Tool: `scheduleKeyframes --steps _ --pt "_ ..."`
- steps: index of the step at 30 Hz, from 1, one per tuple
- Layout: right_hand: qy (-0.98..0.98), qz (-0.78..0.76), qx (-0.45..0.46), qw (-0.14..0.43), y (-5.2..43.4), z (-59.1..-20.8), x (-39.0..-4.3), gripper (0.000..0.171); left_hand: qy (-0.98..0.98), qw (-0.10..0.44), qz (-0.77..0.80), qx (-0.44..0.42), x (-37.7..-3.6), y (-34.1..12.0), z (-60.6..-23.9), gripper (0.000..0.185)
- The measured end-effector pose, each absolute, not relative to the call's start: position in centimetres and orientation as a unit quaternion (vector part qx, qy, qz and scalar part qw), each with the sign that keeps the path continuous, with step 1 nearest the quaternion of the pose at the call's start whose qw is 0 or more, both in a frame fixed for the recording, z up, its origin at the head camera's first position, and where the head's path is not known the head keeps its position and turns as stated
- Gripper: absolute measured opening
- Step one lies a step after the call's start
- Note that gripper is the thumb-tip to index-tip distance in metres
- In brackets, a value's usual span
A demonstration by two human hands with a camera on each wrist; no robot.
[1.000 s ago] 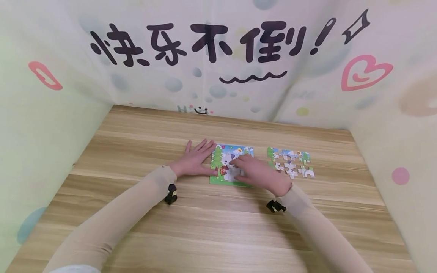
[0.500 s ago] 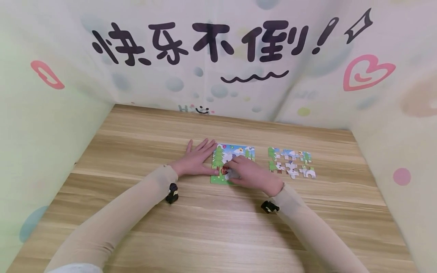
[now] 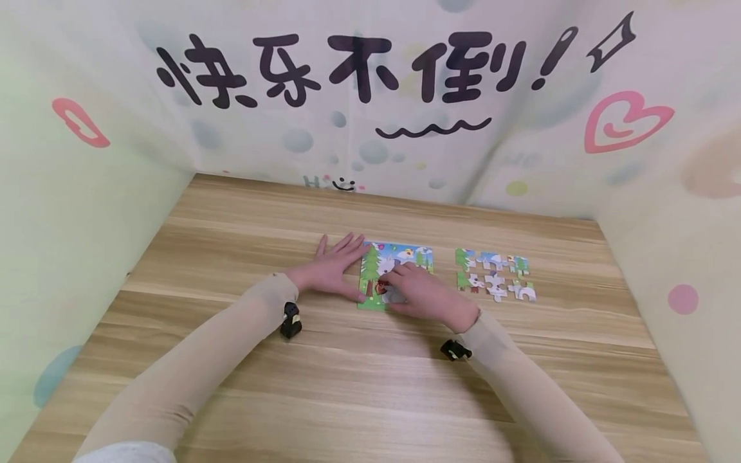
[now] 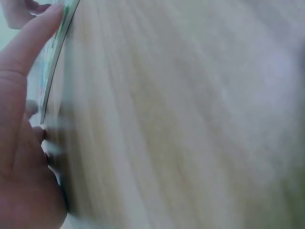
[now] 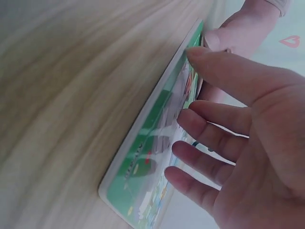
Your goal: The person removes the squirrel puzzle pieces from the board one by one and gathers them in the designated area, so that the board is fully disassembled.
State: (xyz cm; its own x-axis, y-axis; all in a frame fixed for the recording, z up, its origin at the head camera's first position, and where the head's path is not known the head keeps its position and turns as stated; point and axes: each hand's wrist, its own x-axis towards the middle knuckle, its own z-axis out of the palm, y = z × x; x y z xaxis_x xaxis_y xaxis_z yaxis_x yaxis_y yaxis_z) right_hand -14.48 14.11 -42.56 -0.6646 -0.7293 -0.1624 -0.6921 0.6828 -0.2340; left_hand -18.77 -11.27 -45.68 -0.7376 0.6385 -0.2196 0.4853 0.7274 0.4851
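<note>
A square picture puzzle board (image 3: 372, 305) with a green lower border, trees and a grey-white cartoon animal lies flat on the table. My left hand (image 3: 327, 267) rests at its left side, fingers spread, with the thumb (image 4: 47, 24) at the board's lower left edge. Over the middle of the board is my right hand (image 3: 428, 292), its fingers loosely bent. The right thumb (image 5: 202, 55) touches down on the board's picture beside the left hand, and the other fingertips hover close over the surface. No loose piece shows between these fingers. The right hand hides the board's lower right part.
To the right of the board, several jigsaw pieces (image 3: 494, 286) lie in two rows on the wooden table (image 3: 347, 386). A printed cloth (image 3: 347, 148) with large dark characters hangs along the table's back edge, with pale walls at both sides.
My right hand has shifted left across the board and then stayed there. The left thumb has drawn back slightly toward the board's left edge. The loose pieces have not moved.
</note>
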Motion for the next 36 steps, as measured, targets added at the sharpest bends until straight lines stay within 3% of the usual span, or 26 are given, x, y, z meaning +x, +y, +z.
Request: scheduleKeyframes --steps 17,25,36 --pt "0.925 -0.089 -0.333 0.158 12.4 -42.2 -15.4 0.066 0.907 0.203 0.177 0.325 -18.9 -11.4 -45.8 0.119" --pt "0.928 -0.087 -0.318 0.172 11.7 -41.6 -15.5 0.059 0.905 0.204 0.181 0.327 -18.9 -11.4 -45.8 0.118" --pt "0.937 -0.05 -0.289 0.189 11.2 -41.4 -15.4 0.062 0.905 0.202 0.178 0.33 -18.8 -11.4 -45.6 0.117"
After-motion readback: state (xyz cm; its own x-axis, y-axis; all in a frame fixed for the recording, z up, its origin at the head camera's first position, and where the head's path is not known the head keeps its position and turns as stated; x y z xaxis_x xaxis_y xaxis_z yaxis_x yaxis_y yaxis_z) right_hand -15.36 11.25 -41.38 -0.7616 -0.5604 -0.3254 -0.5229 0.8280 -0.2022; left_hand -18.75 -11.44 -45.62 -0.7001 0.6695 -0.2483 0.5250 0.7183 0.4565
